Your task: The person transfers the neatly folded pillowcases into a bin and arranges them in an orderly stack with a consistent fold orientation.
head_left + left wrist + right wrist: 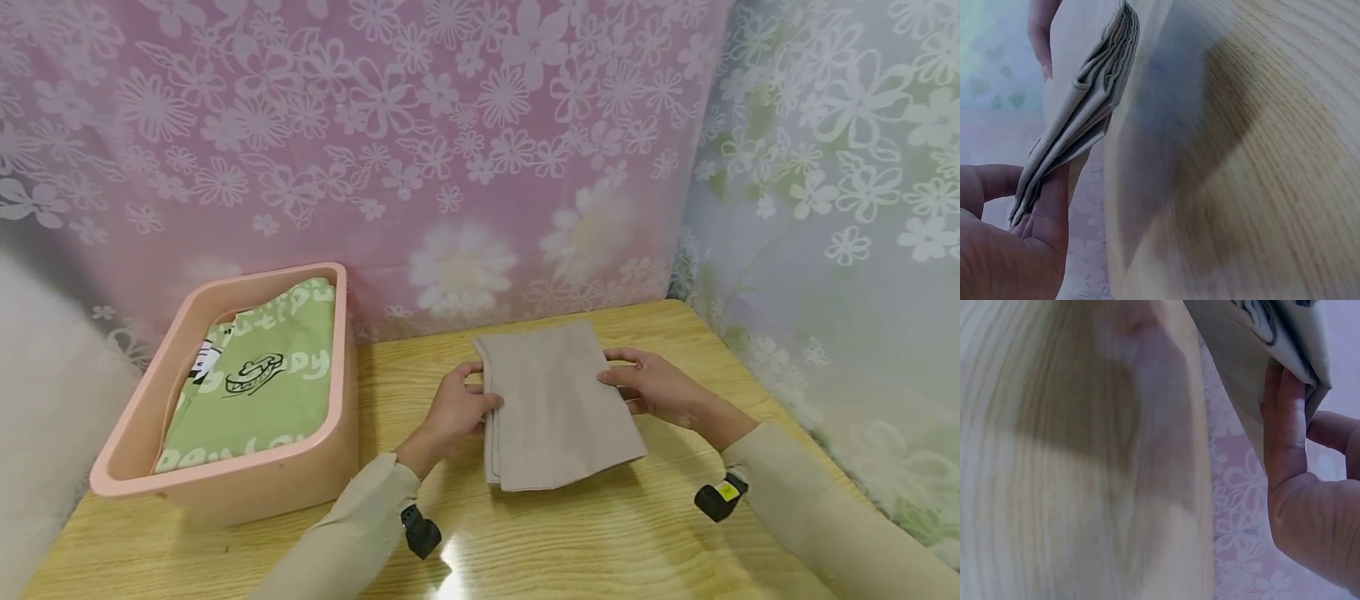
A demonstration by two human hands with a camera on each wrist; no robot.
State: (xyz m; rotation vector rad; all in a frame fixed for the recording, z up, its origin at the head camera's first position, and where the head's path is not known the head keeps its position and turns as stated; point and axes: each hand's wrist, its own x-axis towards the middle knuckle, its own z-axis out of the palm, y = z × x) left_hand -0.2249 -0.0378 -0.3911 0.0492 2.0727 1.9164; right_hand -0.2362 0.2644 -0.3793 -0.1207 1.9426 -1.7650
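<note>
A beige folded cloth (558, 408) is held up off the wooden table between both hands. My left hand (456, 408) pinches its left edge, thumb on the near face and fingers behind. In the left wrist view several stacked layers of the folded cloth (1085, 103) show beside the left hand (1016, 244). At the opposite edge my right hand (656, 387) grips the cloth between thumb and fingers. The right wrist view shows fingers of the right hand (1316, 500) lying under the cloth (1235, 356), with the thumb on its other side.
On the left stands a pink plastic bin (345, 400) holding green printed fabric (292, 375) with white lettering. The wooden table (585, 550) meets a pink floral curtain (450, 167) behind and a pale floral curtain (832, 208) at the right.
</note>
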